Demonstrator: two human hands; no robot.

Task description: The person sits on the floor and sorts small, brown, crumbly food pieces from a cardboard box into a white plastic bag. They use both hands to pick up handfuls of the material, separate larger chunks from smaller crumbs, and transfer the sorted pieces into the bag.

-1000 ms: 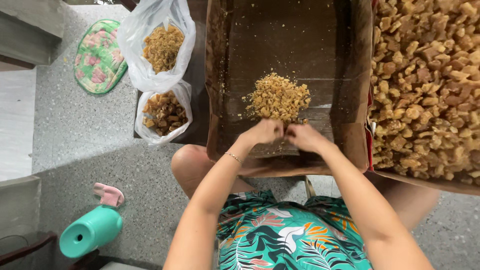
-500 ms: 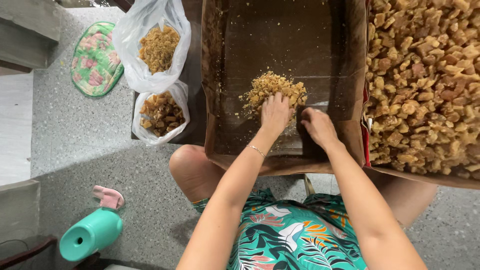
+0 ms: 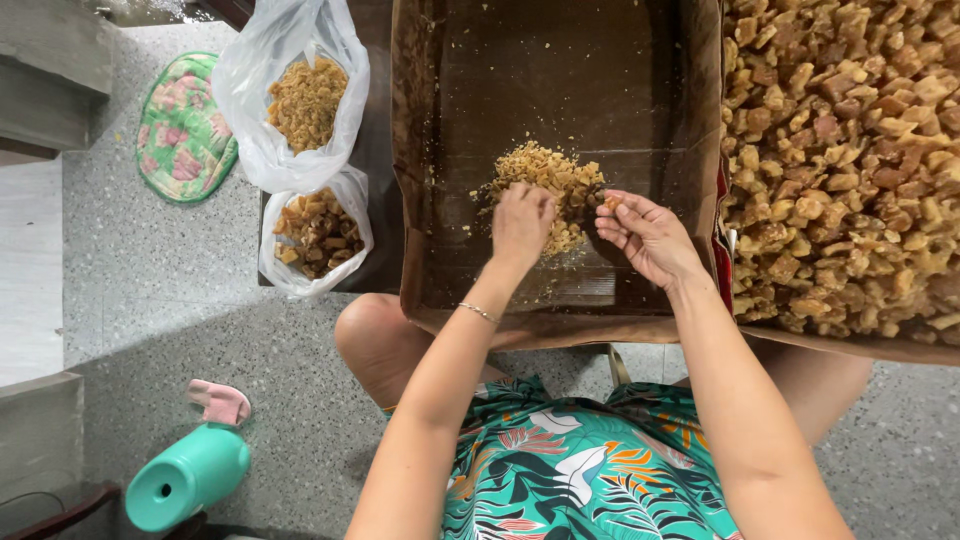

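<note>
Golden-brown crumbly pieces (image 3: 545, 190) sit heaped mid-floor of the cardboard tray (image 3: 430, 150). I see my left hand (image 3: 520, 225) lying palm-down on the heap, fingers curled into it; whether it grips anything I cannot tell. My right hand (image 3: 645, 235) pinches one chunk (image 3: 612, 201) at the fingertips. They look light, brittle; best taken gently by the sides.

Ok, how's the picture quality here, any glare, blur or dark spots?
Head view: sharp overall, with even, soft light; the left hand and right hand show no motion blur; mild glare on the upper clear plastic bag; the cardboard box floor is dim toward the top; straight edges bow slightly near the frame borders.
</note>
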